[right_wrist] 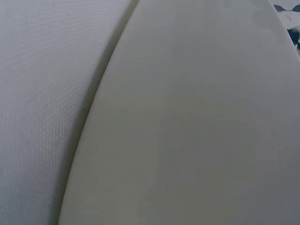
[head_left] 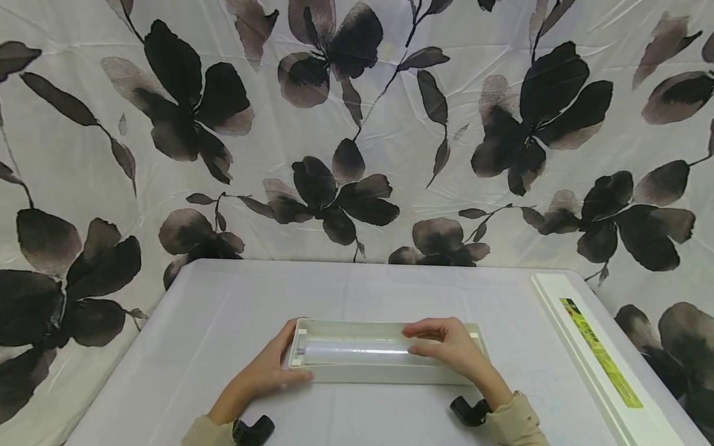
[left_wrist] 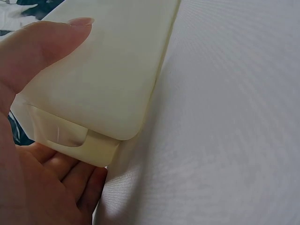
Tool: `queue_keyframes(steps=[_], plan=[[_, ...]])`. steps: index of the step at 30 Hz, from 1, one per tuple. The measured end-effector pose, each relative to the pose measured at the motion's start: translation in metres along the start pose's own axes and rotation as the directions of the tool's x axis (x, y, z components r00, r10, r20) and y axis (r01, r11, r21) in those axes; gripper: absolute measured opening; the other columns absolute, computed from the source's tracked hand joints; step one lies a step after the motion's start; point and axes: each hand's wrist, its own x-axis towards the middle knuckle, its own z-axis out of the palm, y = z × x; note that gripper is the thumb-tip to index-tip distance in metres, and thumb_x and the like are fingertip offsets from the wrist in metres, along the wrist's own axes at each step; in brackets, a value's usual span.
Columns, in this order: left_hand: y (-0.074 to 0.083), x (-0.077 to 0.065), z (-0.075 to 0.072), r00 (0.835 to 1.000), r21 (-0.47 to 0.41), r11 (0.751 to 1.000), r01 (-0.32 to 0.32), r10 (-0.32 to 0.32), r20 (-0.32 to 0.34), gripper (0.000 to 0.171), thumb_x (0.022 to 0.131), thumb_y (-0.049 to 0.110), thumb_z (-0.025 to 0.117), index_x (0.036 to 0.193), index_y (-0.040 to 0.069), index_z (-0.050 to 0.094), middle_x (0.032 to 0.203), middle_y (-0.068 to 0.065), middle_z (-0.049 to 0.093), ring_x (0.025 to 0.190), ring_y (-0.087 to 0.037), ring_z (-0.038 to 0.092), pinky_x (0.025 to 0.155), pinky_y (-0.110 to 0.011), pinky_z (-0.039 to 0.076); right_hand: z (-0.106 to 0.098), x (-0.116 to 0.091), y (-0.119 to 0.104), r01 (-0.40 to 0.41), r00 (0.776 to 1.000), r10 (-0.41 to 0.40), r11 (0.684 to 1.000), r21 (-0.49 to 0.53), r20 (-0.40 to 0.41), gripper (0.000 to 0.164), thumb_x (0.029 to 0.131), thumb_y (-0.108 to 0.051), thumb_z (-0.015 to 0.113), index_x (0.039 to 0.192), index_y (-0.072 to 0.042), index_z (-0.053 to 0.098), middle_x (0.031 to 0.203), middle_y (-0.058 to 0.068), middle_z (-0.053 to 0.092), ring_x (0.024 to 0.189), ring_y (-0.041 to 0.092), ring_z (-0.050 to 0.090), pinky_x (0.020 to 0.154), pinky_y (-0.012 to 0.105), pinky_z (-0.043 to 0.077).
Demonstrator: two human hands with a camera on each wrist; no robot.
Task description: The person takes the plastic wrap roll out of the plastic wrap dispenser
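A long cream box (head_left: 385, 374), open at the top, lies crosswise on the table, with a clear roll of plastic film (head_left: 357, 352) inside it. My left hand (head_left: 276, 359) grips the box's left end, thumb on the front wall and fingers round the end. In the left wrist view the thumb (left_wrist: 61, 40) rests on the smooth wall, and fingers curl by the end. My right hand (head_left: 452, 347) is over the right part of the roll, thumb and fingertips apart; whether they touch the film is unclear. The right wrist view shows only the box wall (right_wrist: 187, 117), not the hand.
A long white piece with a yellow-green label (head_left: 599, 353) lies along the table's right side. White cloth covers the table (head_left: 357, 291). Behind it hangs a floral curtain (head_left: 418, 142). Black wrist cameras sit below both hands.
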Motion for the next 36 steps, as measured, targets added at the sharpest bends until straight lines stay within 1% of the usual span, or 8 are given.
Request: queue_keyframes(steps=[3, 10, 15, 18, 24, 28, 32, 36], plan=[[0.0000, 0.0002, -0.0007, 1.000, -0.004, 1.000, -0.011, 0.011, 0.002, 0.089, 0.073, 0.024, 0.086, 0.146, 0.015, 0.037, 0.136, -0.003, 0.054, 0.120, -0.024, 0.051, 0.105, -0.032, 0.034, 0.0006, 0.0000, 0.0011, 0.000, 1.000, 0.000, 1.000, -0.031, 0.003, 0.033, 0.082, -0.011, 0.081, 0.113, -0.004, 0.074, 0.111, 0.009, 0.072, 0.109, 0.029, 0.066, 0.095, 0.044, 0.050], [0.0019, 0.0014, -0.0005, 1.000, -0.016, 1.000, -0.021, 0.021, 0.005, 0.089, 0.072, 0.023, 0.086, 0.146, 0.016, 0.037, 0.136, -0.004, 0.054, 0.120, -0.023, 0.051, 0.105, -0.032, 0.035, 0.0007, 0.0012, 0.0010, -0.011, 0.999, 0.016, 0.994, -0.111, 0.043, 0.032, 0.079, -0.009, 0.082, 0.110, -0.004, 0.075, 0.115, 0.010, 0.071, 0.111, 0.031, 0.065, 0.094, 0.039, 0.051], [0.0016, 0.0017, -0.0001, 1.000, -0.016, 1.000, -0.003, 0.003, 0.007, 0.090, 0.073, 0.024, 0.086, 0.147, 0.015, 0.036, 0.137, -0.004, 0.054, 0.120, -0.025, 0.051, 0.105, -0.035, 0.035, 0.0028, 0.0028, 0.0010, 0.005, 0.998, 0.009, 0.976, -0.219, 0.065, 0.034, 0.077, -0.008, 0.083, 0.110, -0.005, 0.075, 0.117, 0.010, 0.070, 0.111, 0.031, 0.065, 0.094, 0.040, 0.051], [0.0015, 0.0018, -0.0003, 1.000, -0.022, 1.000, 0.003, -0.003, 0.005, 0.090, 0.072, 0.024, 0.086, 0.147, 0.015, 0.036, 0.136, -0.004, 0.054, 0.120, -0.026, 0.051, 0.105, -0.036, 0.035, 0.0035, 0.0038, 0.0005, 0.020, 0.997, 0.000, 0.966, -0.258, 0.078, 0.033, 0.078, -0.007, 0.082, 0.110, -0.005, 0.074, 0.116, 0.010, 0.070, 0.110, 0.030, 0.065, 0.094, 0.040, 0.051], [0.0030, 0.0022, 0.0001, 1.000, -0.023, 1.000, 0.008, -0.008, 0.004, 0.090, 0.072, 0.025, 0.086, 0.147, 0.016, 0.036, 0.137, -0.003, 0.054, 0.120, -0.026, 0.051, 0.105, -0.040, 0.035, 0.0019, 0.0054, 0.0004, 0.076, 0.991, -0.040, 0.951, -0.301, 0.124, 0.033, 0.079, -0.004, 0.080, 0.111, -0.004, 0.074, 0.115, 0.009, 0.071, 0.112, 0.028, 0.063, 0.096, 0.037, 0.049], [0.0036, 0.0020, 0.0007, 1.000, -0.028, 1.000, 0.004, -0.004, 0.001, 0.091, 0.071, 0.023, 0.086, 0.147, 0.017, 0.036, 0.136, -0.004, 0.054, 0.120, -0.026, 0.051, 0.105, -0.040, 0.036, 0.0019, 0.0061, 0.0005, 0.106, 0.985, -0.053, 0.938, -0.330, 0.166, 0.033, 0.080, -0.003, 0.077, 0.113, -0.002, 0.072, 0.115, 0.009, 0.070, 0.114, 0.026, 0.061, 0.098, 0.037, 0.047], [0.0040, 0.0016, 0.0011, 1.000, -0.029, 1.000, 0.000, 0.000, 0.000, 0.091, 0.071, 0.023, 0.087, 0.146, 0.017, 0.036, 0.136, -0.004, 0.054, 0.119, -0.025, 0.052, 0.104, -0.039, 0.036, 0.0021, 0.0062, 0.0007, 0.111, 0.981, -0.049, 0.934, -0.338, 0.187, 0.034, 0.081, -0.004, 0.077, 0.114, -0.002, 0.072, 0.116, 0.009, 0.070, 0.114, 0.027, 0.060, 0.098, 0.038, 0.046], [0.0044, 0.0012, 0.0014, 1.000, -0.024, 1.000, 0.001, -0.001, -0.005, 0.091, 0.070, 0.023, 0.087, 0.146, 0.017, 0.037, 0.136, -0.004, 0.055, 0.118, -0.025, 0.052, 0.104, -0.039, 0.037, 0.0021, 0.0065, 0.0012, 0.110, 0.981, -0.044, 0.929, -0.353, 0.188, 0.033, 0.081, -0.006, 0.078, 0.114, -0.003, 0.073, 0.116, 0.008, 0.070, 0.115, 0.028, 0.060, 0.098, 0.039, 0.046]])
